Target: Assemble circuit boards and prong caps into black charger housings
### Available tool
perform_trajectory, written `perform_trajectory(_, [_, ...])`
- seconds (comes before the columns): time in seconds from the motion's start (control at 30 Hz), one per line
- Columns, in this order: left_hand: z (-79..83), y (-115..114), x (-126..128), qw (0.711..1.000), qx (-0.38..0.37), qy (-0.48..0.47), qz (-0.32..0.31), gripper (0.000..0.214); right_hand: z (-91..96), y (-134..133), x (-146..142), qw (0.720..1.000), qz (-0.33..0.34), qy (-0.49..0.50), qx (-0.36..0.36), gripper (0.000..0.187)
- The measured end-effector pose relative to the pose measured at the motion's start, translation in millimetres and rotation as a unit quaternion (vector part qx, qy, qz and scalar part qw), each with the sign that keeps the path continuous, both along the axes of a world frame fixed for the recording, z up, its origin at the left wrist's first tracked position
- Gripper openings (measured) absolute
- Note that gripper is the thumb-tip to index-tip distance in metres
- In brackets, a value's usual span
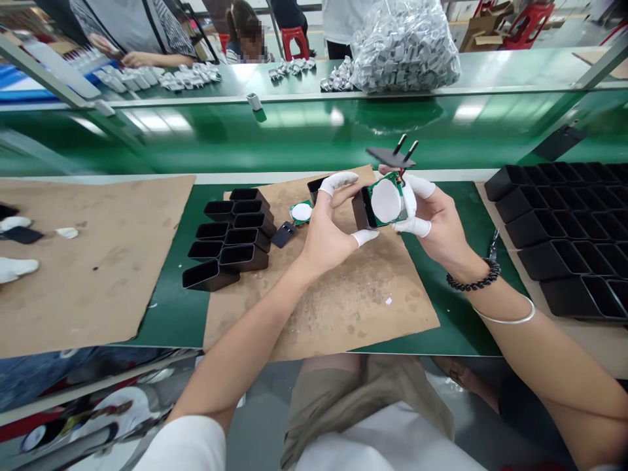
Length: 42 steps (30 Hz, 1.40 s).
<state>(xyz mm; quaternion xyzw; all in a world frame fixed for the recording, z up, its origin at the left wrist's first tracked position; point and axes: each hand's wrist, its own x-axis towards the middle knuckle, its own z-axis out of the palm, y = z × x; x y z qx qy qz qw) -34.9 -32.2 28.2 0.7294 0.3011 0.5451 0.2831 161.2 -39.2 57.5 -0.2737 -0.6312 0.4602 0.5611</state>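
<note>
Black casing sits pinched in the left hand's grip, the right hand pinching a white-disced circuit board.

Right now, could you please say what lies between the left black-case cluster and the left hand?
The head view shows a black plate and a green circuit board.

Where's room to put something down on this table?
On the middle brown sheet, right of the left forearm, there's bare room around a white scrap. A green strip between the left brown sheet and the black boxes looks nearly bare. It's crowded left of the left hand and at far right, with more black boxes.
</note>
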Motion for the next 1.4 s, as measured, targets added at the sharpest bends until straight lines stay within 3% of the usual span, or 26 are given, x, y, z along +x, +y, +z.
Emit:
perform_trajectory(0.53, [11.2,-7.9,0.4,0.999,-0.009,0.027,0.023,0.077,0.9,-4.5,-4.3,0.998,-0.021,0.008,-0.056,0.056])
perform_trajectory(1.4, [9.7,-10.1,5.9,1.000,0.013,-0.016,0.009,0.070,2.9,-5.8,-3.0,0.999,-0.021,-0.006,-0.035,0.055])
